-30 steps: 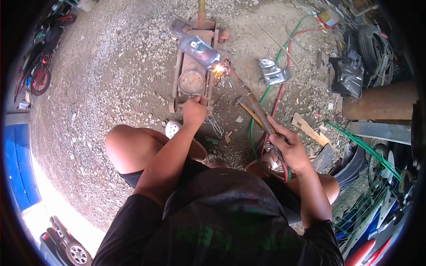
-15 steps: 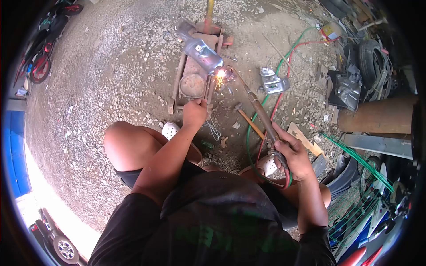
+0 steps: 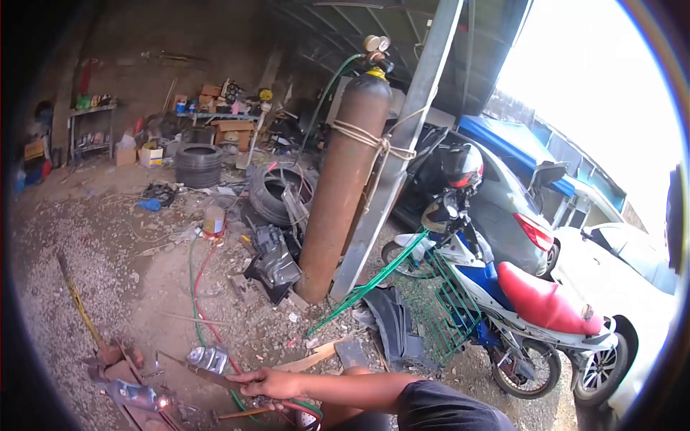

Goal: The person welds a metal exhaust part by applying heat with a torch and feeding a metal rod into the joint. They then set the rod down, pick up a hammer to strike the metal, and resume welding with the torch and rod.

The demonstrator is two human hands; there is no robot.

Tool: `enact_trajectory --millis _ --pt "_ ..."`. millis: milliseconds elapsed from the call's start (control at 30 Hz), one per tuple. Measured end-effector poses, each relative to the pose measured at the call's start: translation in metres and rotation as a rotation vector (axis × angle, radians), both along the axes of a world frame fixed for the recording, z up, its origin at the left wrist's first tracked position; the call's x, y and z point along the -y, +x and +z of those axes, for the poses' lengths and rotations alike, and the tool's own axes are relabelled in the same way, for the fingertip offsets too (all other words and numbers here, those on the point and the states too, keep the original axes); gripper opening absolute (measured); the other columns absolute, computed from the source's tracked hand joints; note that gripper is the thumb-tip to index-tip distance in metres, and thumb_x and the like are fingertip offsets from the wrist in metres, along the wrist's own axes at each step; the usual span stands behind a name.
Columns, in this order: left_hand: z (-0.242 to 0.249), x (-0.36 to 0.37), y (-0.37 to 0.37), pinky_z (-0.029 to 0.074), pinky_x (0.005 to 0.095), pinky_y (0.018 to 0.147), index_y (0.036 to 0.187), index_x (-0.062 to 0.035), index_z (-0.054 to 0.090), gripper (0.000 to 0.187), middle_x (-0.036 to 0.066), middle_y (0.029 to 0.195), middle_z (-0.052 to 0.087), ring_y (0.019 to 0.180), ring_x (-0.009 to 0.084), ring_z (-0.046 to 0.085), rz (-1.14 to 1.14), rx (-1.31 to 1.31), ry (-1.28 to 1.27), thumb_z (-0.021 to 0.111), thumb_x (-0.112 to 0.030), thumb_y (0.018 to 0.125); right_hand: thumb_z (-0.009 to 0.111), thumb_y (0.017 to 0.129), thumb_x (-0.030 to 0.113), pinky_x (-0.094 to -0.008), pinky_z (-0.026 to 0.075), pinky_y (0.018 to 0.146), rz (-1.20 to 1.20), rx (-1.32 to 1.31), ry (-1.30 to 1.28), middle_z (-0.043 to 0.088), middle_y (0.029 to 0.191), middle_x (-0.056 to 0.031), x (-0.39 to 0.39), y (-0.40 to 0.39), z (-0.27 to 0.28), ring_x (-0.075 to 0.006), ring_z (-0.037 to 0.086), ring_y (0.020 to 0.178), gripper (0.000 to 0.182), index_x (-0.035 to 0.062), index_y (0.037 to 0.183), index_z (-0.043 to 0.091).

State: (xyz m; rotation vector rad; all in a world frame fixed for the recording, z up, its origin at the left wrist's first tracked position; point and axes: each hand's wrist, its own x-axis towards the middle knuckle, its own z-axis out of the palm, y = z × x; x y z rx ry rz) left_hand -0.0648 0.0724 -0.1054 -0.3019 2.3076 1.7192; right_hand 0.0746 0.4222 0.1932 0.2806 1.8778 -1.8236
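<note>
My right hand is closed around the handle of a gas torch, whose thin neck points left. From the torch's rear, red and green hoses bend down by my knee. At the lower left, a dull silver metal canister-like part lies on a rusty floor jack; a small spot at its end glows orange. The torch tip is apart from that glow. A crumpled shiny metal piece lies behind the torch, and a wooden-handled tool lies below my hand. My left hand is out of view.
A tall brown gas cylinder is roped to a metal post. Tyres and scrap lie behind. A motorcycle, a green wire rack and a grey car stand at right. Hoses cross the gravel.
The view has swung up and to the right, from the ground to the yard. Bright sparks at the metal part have shrunk to a small glow. My left hand has left the view.
</note>
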Motion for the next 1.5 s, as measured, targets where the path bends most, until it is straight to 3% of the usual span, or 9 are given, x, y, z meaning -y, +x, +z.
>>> enact_trajectory --millis 300,433,467,500,600,967,1067,1200,1500 --pt "-0.034 -0.113 -0.073 0.052 0.0377 0.056 0.11 -0.01 0.078 0.022 0.004 0.081 0.071 0.066 0.018 0.064 -0.007 0.11 0.708 0.073 -0.031 0.108 0.058 0.117 0.025 -0.0277 0.05 0.046 -0.105 -0.023 -0.036 0.063 0.078 0.0015 0.0 0.023 0.005 -0.0097 0.059 0.052 0.06 0.0264 0.175 0.041" --pt "-0.129 0.04 0.017 0.051 0.0366 0.05 0.111 -0.0115 0.076 0.016 0.004 0.078 0.069 0.061 0.0173 0.063 0.286 0.236 0.848 0.072 -0.027 0.108 0.062 0.116 0.026 -0.0254 0.049 0.051 -0.087 0.079 0.097 0.065 0.094 0.0021 0.017 0.027 0.016 -0.0083 0.058 0.059 0.061 0.0266 0.174 0.044" --pt "-0.038 0.035 0.057 0.044 0.0339 0.047 0.106 -0.0175 0.072 0.013 -0.003 0.07 0.059 0.055 0.0137 0.056 0.276 0.314 0.815 0.07 -0.029 0.11 0.062 0.116 0.023 -0.0255 0.048 0.051 -0.105 0.049 0.053 0.067 0.101 0.0006 0.015 0.025 0.001 -0.0085 0.058 0.059 0.061 0.0227 0.174 0.044" --pt "-0.012 0.029 0.065 0.041 0.0341 0.046 0.099 -0.0189 0.069 0.015 -0.008 0.066 0.052 0.053 0.0122 0.051 0.259 0.308 0.701 0.069 -0.029 0.111 0.061 0.116 0.019 -0.026 0.048 0.051 -0.097 0.081 0.018 0.067 0.097 0.0 0.011 0.02 -0.01 -0.0087 0.058 0.059 0.06 0.0182 0.173 0.044" --pt "-0.042 0.032 0.063 0.044 0.0359 0.051 0.101 -0.0112 0.076 0.019 -0.004 0.076 0.06 0.06 0.0128 0.054 0.265 0.386 0.469 0.072 -0.028 0.108 0.064 0.114 0.016 -0.0277 0.053 0.055 -0.083 0.159 -0.017 0.068 0.094 -0.0021 0.023 0.005 -0.009 -0.0113 0.061 0.059 0.055 0.0159 0.168 0.052" --pt "-0.004 0.023 0.109 0.057 0.0374 0.069 0.118 -0.0046 0.072 0.019 0.003 0.096 0.071 0.075 0.0194 0.067 0.493 0.266 0.575 0.073 -0.008 0.099 0.063 0.113 0.012 -0.0297 0.049 0.047 0.069 0.216 0.164 0.066 0.09 -0.0033 0.07 -0.035 -0.037 -0.0147 0.062 0.057 0.054 0.015 0.167 0.054" --pt "0.01 0.024 0.111 0.061 0.04 0.074 0.111 -0.0049 0.077 0.016 0.008 0.091 0.079 0.081 0.0212 0.076 0.395 0.065 0.042 0.073 -0.007 0.095 0.064 0.112 0.014 -0.0308 0.048 0.046 0.1 0.204 0.183 0.067 0.086 -0.0041 0.075 -0.039 -0.04 -0.0161 0.062 0.056 0.055 0.0134 0.167 0.054" --pt "0.028 0.028 0.113 0.061 0.0482 0.078 0.111 -0.0078 0.08 0.018 0.023 0.091 0.077 0.087 0.043 0.077 0.33 -0.027 -0.186 0.074 -0.012 0.095 0.065 0.111 0.015 -0.0321 0.048 0.045 0.105 0.181 0.238 0.068 0.085 -0.0046 0.08 -0.044 -0.038 -0.0175 0.063 0.055 0.056 0.0119 0.167 0.053" --pt "0.039 0.025 0.115 0.06 0.052 0.078 0.101 -0.0057 0.081 0.013 0.027 0.091 0.075 0.09 0.0477 0.075 0.383 -0.062 -0.074 0.072 -0.013 0.094 0.063 0.112 0.009 -0.0311 0.047 0.045 0.071 0.194 0.254 0.065 0.091 -0.0049 0.091 -0.046 -0.028 -0.0168 0.063 0.056 0.054 0.0134 0.165 0.056"
